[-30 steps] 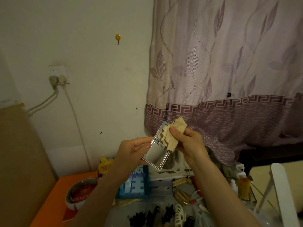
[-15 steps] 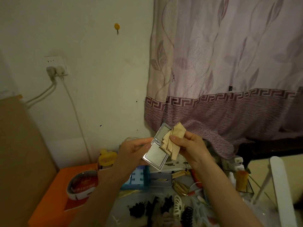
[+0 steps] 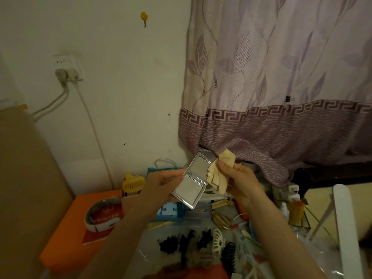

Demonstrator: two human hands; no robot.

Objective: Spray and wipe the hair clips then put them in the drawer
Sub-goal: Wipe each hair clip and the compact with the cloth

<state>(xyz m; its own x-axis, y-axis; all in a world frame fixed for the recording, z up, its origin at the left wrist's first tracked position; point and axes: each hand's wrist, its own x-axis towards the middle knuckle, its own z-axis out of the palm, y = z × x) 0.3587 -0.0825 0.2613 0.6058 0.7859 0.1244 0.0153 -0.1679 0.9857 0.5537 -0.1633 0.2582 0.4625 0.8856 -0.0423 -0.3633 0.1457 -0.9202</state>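
While left hand (image 3: 161, 186) holds opened silver compact mirror (image 3: 191, 180) by lower half, right hand (image 3: 239, 178) pinches tan cloth (image 3: 219, 174) against upper half's edge. Both grips curled tight. Hair clips (image 3: 201, 244) lie in row on cluttered surface (image 3: 153, 240) below hands, untouched. Purple curtain (image 3: 281, 87) behind.

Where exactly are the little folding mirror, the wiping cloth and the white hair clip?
folding mirror (image 3: 187, 188): head view, lower glass panel.
wiping cloth (image 3: 218, 179): head view, hanging middle fold.
white hair clip (image 3: 218, 243): head view, ribbed body.
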